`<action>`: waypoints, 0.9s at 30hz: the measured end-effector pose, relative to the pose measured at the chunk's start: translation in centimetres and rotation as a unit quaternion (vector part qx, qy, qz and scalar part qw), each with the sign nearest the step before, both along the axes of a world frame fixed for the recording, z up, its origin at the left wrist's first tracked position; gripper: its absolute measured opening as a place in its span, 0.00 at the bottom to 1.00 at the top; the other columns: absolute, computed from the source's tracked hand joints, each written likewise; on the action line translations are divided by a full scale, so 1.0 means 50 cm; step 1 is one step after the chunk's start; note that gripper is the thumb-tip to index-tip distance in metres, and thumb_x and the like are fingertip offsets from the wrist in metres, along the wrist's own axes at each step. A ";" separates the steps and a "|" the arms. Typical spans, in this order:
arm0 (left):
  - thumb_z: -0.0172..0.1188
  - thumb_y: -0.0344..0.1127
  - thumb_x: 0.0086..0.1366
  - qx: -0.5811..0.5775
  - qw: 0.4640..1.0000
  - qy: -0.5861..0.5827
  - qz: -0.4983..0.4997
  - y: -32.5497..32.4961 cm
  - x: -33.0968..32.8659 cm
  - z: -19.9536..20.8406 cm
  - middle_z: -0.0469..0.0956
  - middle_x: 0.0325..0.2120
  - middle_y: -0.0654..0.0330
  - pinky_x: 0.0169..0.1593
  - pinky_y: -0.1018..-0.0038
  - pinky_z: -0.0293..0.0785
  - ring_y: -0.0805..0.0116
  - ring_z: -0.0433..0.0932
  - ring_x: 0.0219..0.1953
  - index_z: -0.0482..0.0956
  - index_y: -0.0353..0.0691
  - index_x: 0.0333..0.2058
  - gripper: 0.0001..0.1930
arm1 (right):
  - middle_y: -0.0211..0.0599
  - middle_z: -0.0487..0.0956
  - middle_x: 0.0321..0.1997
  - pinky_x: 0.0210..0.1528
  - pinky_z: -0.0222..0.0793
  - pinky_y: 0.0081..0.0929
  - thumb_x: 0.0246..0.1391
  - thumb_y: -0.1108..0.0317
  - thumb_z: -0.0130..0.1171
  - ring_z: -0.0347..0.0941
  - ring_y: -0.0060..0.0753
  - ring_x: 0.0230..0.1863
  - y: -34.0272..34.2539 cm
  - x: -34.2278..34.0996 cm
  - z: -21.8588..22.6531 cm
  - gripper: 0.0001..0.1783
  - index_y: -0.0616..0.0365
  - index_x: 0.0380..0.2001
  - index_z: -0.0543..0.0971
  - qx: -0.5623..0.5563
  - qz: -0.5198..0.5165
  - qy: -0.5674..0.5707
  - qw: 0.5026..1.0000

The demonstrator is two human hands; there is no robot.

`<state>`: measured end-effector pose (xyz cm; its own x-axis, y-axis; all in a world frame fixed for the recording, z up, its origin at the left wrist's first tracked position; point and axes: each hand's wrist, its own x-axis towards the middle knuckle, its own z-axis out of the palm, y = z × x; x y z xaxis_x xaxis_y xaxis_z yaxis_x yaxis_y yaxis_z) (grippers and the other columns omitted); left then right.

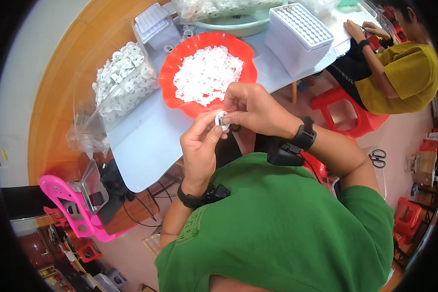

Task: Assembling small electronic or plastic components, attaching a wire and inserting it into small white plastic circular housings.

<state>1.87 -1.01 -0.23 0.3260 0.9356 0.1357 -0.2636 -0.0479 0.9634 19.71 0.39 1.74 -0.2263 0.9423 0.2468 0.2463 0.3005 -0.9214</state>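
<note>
A small white round plastic part (221, 116) is up in the air near the person's chest, just in front of the edge of the table. A grey, shiny bit (221, 121) shows in its middle. The left hand (199, 148) pinches the part between thumb and fingers. The right hand (253, 109) is curled in tight, with its thumb and finger on the other side of the same part.

This one part looks to me like it is in the middle of being worked on. I can't tell if the shiny bit is all the way in.

Just past the hands, a red wavy bowl (248, 65) holds a big heap of little white pieces (207, 73). To the left, a clear plastic bin (142, 44) has lots of white round parts (121, 80). With heaps this big, I think there is plenty left to do. On the right of the pale blue table (146, 146) is a tall stack of white trays (294, 53). The top one shows neat rows of round shapes, but I can't tell if those are finished parts.

Farther right, a co-worker (404, 73) in a mustard shirt sits at the table. There are tiny pale marks, maybe letters, on the co-worker's dark trousers (343, 73). I see no label on the parts, bowl or trays.
</note>
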 end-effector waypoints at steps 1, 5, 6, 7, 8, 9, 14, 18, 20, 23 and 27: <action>0.54 0.25 0.65 -0.015 1.000 -0.013 -0.007 0.001 -0.003 -0.003 0.75 0.39 0.59 0.38 0.79 0.72 0.74 0.74 0.35 0.74 0.29 0.48 0.14 | 0.36 0.75 0.22 0.25 0.66 0.25 0.45 0.74 0.64 0.72 0.27 0.23 0.003 0.000 -0.003 0.08 0.63 0.27 0.74 -0.092 0.019 0.049 0.994; 0.55 0.26 0.64 -0.083 0.991 -0.104 -0.033 0.006 -0.004 0.003 0.77 0.38 0.58 0.38 0.78 0.73 0.73 0.75 0.35 0.73 0.28 0.49 0.15 | 0.30 0.76 0.26 0.25 0.65 0.14 0.53 0.75 0.61 0.71 0.15 0.25 -0.001 0.008 0.030 0.06 0.63 0.27 0.72 -0.217 0.077 0.111 0.967; 0.55 0.26 0.64 -0.081 0.991 -0.105 -0.031 0.008 -0.004 0.004 0.77 0.38 0.58 0.38 0.78 0.73 0.73 0.75 0.35 0.73 0.28 0.49 0.15 | 0.30 0.77 0.26 0.25 0.64 0.13 0.52 0.75 0.61 0.71 0.15 0.25 -0.003 0.007 0.035 0.06 0.63 0.27 0.73 -0.222 0.072 0.137 0.963; 0.56 0.28 0.64 -0.081 0.989 -0.115 -0.035 0.010 -0.003 0.005 0.77 0.37 0.57 0.38 0.78 0.73 0.73 0.75 0.34 0.73 0.28 0.49 0.15 | 0.30 0.77 0.26 0.25 0.64 0.12 0.52 0.75 0.61 0.70 0.15 0.24 -0.003 0.006 0.038 0.06 0.62 0.27 0.73 -0.226 0.068 0.164 0.958; 0.57 0.29 0.64 -0.080 0.988 -0.125 -0.039 0.012 -0.002 0.006 0.78 0.36 0.57 0.38 0.78 0.73 0.73 0.76 0.34 0.73 0.28 0.49 0.16 | 0.30 0.77 0.26 0.25 0.64 0.12 0.52 0.75 0.61 0.70 0.15 0.24 0.000 0.007 0.036 0.06 0.62 0.27 0.73 -0.225 0.070 0.162 0.958; 0.57 0.29 0.64 -0.080 0.988 -0.125 -0.038 0.011 -0.001 0.006 0.78 0.36 0.57 0.38 0.78 0.73 0.73 0.76 0.34 0.73 0.28 0.49 0.16 | 0.29 0.76 0.25 0.23 0.64 0.13 0.51 0.73 0.62 0.69 0.14 0.23 0.000 0.008 0.032 0.07 0.62 0.27 0.74 -0.229 0.062 0.158 0.959; 0.58 0.30 0.63 -0.064 0.994 -0.084 -0.041 0.011 -0.003 0.001 0.78 0.36 0.57 0.38 0.78 0.74 0.72 0.76 0.33 0.72 0.28 0.49 0.17 | 0.28 0.76 0.24 0.21 0.63 0.14 0.49 0.71 0.64 0.69 0.14 0.22 0.003 0.006 0.016 0.08 0.63 0.26 0.75 -0.244 0.065 0.165 0.953; 0.59 0.30 0.63 -0.074 0.990 -0.114 -0.031 0.016 -0.009 -0.005 0.78 0.35 0.57 0.38 0.78 0.74 0.73 0.76 0.33 0.72 0.29 0.48 0.16 | 0.31 0.75 0.24 0.22 0.65 0.19 0.46 0.73 0.65 0.70 0.19 0.22 -0.014 0.000 0.022 0.09 0.62 0.25 0.73 -0.120 -0.015 0.050 0.991; 0.59 0.30 0.62 -0.089 0.988 -0.121 -0.048 0.015 -0.010 -0.003 0.78 0.35 0.58 0.38 0.79 0.74 0.73 0.76 0.34 0.73 0.29 0.47 0.16 | 0.33 0.74 0.24 0.22 0.66 0.22 0.45 0.74 0.65 0.71 0.23 0.22 -0.012 -0.001 0.026 0.09 0.62 0.25 0.73 0.003 -0.048 -0.029 0.998; 0.60 0.29 0.61 -0.070 0.989 -0.120 -0.044 0.016 -0.009 -0.006 0.78 0.34 0.59 0.37 0.79 0.73 0.73 0.76 0.34 0.73 0.29 0.47 0.16 | 0.36 0.72 0.26 0.23 0.67 0.28 0.40 0.77 0.63 0.72 0.33 0.23 -0.018 -0.012 0.026 0.09 0.62 0.26 0.73 0.276 -0.037 -0.116 0.953; 0.60 0.25 0.60 -0.047 0.991 -0.112 -0.048 0.015 -0.009 -0.004 0.78 0.36 0.60 0.37 0.80 0.73 0.78 0.75 0.35 0.75 0.31 0.44 0.13 | 0.35 0.71 0.26 0.22 0.68 0.29 0.36 0.78 0.61 0.72 0.36 0.25 -0.022 -0.025 0.031 0.10 0.62 0.26 0.73 0.347 -0.043 -0.179 0.920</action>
<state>1.44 -0.27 -0.42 0.3863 0.9133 0.1294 -0.4710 0.0747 0.8790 18.44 -0.70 3.28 -0.3423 0.6044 0.7194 0.5471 0.7507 -0.3703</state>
